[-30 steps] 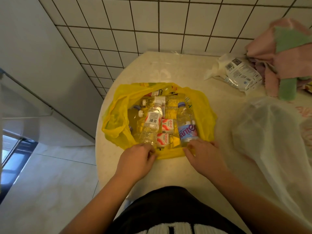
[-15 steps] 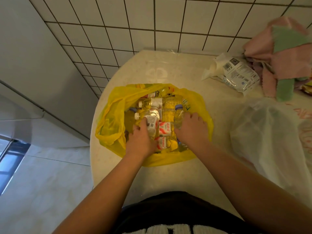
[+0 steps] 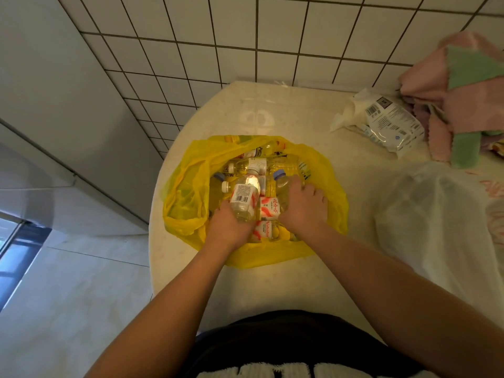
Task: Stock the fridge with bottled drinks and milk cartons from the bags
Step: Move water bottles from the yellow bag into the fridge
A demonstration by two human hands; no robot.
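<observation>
An open yellow plastic bag (image 3: 185, 203) lies on the round cream table (image 3: 272, 282), holding several clear bottles and red-and-white milk cartons (image 3: 270, 207). My left hand (image 3: 227, 227) grips the base of a clear bottle with a red-and-white label (image 3: 243, 196), tilted up out of the pile. Inside the bag on the right, my right hand (image 3: 304, 207) is wrapped over a clear bottle with a blue cap (image 3: 281, 179); most of that bottle is hidden under the hand.
A translucent white bag (image 3: 436, 222) stands at the right of the table. A white printed packet (image 3: 387, 121) and pink and green cloths (image 3: 463, 96) lie at the back right. A tiled wall runs behind; light floor and a grey cabinet are to the left.
Both hands went from the bag's near rim into the bag. The left hand took hold of the labelled bottle and tilted it up; the right closed over the blue-capped bottle.
</observation>
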